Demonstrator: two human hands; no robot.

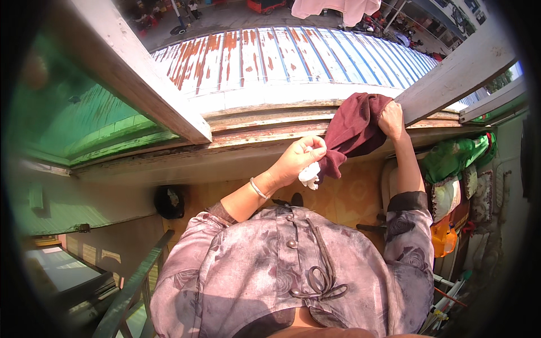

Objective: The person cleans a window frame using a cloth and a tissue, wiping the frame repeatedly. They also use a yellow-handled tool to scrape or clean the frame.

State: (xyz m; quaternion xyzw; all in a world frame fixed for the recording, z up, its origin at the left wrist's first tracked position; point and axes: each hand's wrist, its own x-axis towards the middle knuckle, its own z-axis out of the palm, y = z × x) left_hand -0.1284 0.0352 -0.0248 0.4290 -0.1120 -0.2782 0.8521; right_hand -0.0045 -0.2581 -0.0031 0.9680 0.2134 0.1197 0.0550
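A maroon cloth [357, 124] hangs bunched between my hands, just over the inner edge of a weathered wooden window sill [270, 126]. My left hand [298, 158] pinches its near, left end between thumb and fingers. A crumpled white wad, perhaps tissue or thin cloth [310, 174], is tucked in that same hand and sticks out below the fingers. Higher up, my right hand [391, 119] is closed around the cloth's far right edge, close to the white window post [456, 76]. The fingertips of the right hand are hidden behind the fabric.
Outside lies a rust-stained corrugated metal roof [274, 57], with a pink garment [338, 9] hanging above it. A green-glazed window sash [97, 114] stands at left. Below are a black bin [169, 202] and a metal railing [135, 283]. Cushions [446, 196] and an orange bag [444, 238] lie at right.
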